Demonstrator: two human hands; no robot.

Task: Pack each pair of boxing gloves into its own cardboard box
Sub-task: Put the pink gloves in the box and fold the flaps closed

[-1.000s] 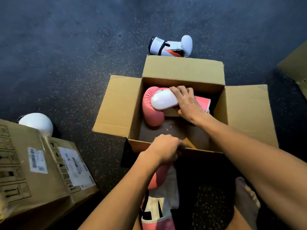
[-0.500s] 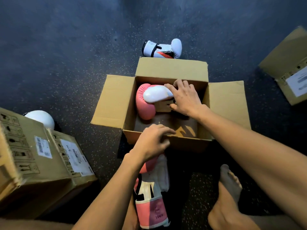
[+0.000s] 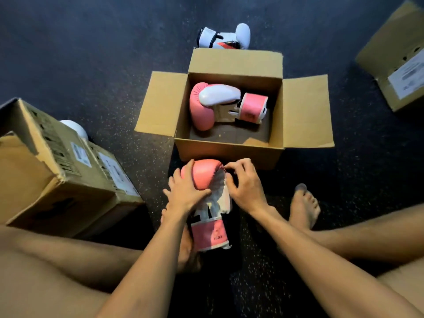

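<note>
An open cardboard box (image 3: 229, 154) stands on the dark floor ahead of me. One pink and white boxing glove (image 3: 203, 106) lies inside it, cuff to the right. The second pink glove (image 3: 206, 177) lies on the floor just in front of the box, cuff toward me. My left hand (image 3: 185, 193) grips its left side and my right hand (image 3: 243, 187) holds its right side. A white glove with black and red marks (image 3: 226, 37) lies behind the box. Another white glove (image 3: 75, 129) peeks out behind the left box.
A labelled cardboard box (image 3: 57, 175) sits at my left, partly open. Another labelled box (image 3: 397, 58) stands at the far right. My bare legs and feet (image 3: 302, 205) rest on the speckled floor on both sides of the glove.
My right hand has left the glove in the box and come back. Both hands now hold the second pink glove on the floor. The view has tilted down.
</note>
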